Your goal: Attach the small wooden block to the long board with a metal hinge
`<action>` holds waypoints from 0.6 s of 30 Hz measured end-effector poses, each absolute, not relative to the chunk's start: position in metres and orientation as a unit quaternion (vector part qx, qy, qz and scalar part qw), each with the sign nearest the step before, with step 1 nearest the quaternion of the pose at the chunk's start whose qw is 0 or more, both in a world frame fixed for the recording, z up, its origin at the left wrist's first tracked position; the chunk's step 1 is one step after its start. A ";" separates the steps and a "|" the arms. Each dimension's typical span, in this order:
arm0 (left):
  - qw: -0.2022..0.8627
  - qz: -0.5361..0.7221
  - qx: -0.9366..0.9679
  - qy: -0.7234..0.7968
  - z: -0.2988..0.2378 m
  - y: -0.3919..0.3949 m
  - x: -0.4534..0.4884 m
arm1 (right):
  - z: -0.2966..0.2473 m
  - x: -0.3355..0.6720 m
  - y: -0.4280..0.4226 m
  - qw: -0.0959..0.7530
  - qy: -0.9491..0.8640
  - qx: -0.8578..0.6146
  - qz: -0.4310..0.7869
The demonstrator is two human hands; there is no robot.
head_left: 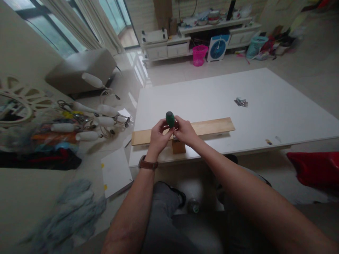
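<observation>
Both hands meet over the near edge of a white table [238, 91]. My left hand [159, 135], with a brown watch on the wrist, and my right hand [185, 132] are closed around a screwdriver with a green handle [170, 119], held upright. Its tip is hidden between my fingers. Below it stands a small wooden block [178, 147], set against a long wooden plank [212, 126] that lies across the table's front.
A small heap of metal screws [241, 102] lies further back on the table. White-handled tools [87, 125] clutter the left. A white panel [115, 171] lies on the floor; a red object [315, 167] sits right.
</observation>
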State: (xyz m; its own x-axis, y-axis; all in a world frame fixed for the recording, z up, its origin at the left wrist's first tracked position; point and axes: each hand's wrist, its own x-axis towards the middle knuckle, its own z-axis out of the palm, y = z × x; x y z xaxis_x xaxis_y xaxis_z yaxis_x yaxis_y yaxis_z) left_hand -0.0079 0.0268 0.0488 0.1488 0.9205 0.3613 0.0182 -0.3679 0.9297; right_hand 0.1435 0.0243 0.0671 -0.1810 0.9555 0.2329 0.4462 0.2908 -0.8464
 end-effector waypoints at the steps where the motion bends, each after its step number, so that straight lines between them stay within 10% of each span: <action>1: 0.422 0.539 0.628 0.371 0.050 0.026 -0.008 | 0.066 0.143 0.025 0.399 -0.696 -0.500 0.326; 18: 0.417 0.548 0.631 0.356 0.043 0.029 -0.010 | 0.063 0.145 0.027 0.410 -0.681 -0.485 0.364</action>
State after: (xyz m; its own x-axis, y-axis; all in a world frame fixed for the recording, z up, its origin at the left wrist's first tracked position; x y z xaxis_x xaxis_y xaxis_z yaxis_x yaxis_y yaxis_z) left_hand -0.0099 0.0292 0.0433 0.1456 0.9067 0.3960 -0.0086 -0.3990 0.9169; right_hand 0.1446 0.0274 0.0627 -0.1933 0.9593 0.2058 0.3612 0.2646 -0.8942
